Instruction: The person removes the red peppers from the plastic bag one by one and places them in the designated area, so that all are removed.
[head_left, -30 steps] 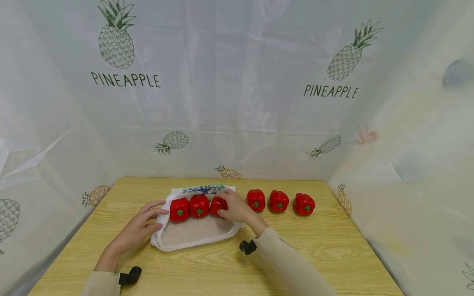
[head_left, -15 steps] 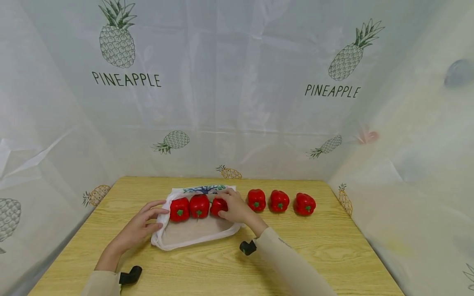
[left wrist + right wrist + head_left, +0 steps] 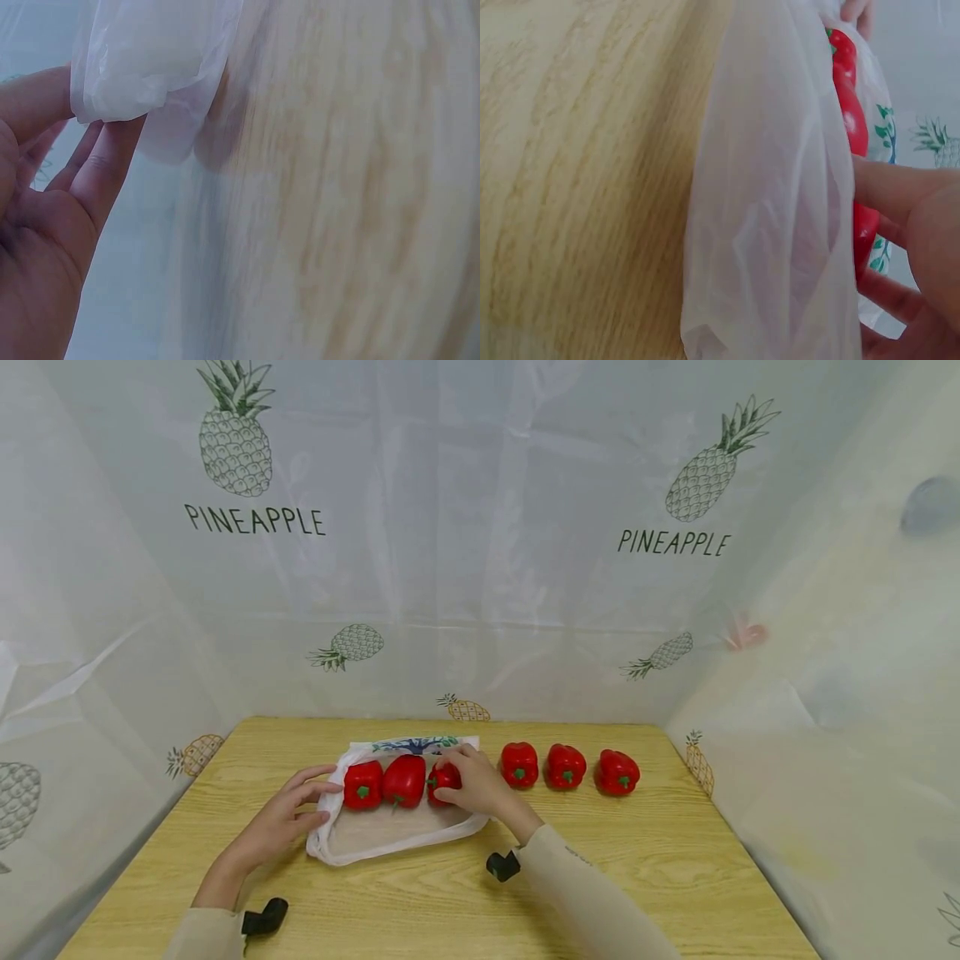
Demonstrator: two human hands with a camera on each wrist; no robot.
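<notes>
A white plastic bag (image 3: 408, 858) with a blue and green tree print is spread open in a tray-like shape on the table. Inside, along its back, lie a left bell pepper (image 3: 363, 786), a middle bell pepper (image 3: 404, 780) and a right bell pepper (image 3: 441, 777), all red. My right hand (image 3: 478, 782) grips the right one, thumb in front and fingers behind, partly covering it. On the bag's left side, my left hand (image 3: 288, 816) holds the rim; the left wrist view shows white plastic (image 3: 150, 67) at its fingertips.
Right of the bag stand three more red peppers in a row: a near one (image 3: 519, 765), a middle one (image 3: 565, 767) and a far one (image 3: 617, 772). They rest on a wooden table (image 3: 420, 918). White pineapple-printed sheeting (image 3: 480, 568) surrounds the table's back and sides.
The right pepper in the bag has turned, its green stem now facing left. Beside it, the middle pepper has tilted, its stem shifting down and left. My left hand stays in place.
</notes>
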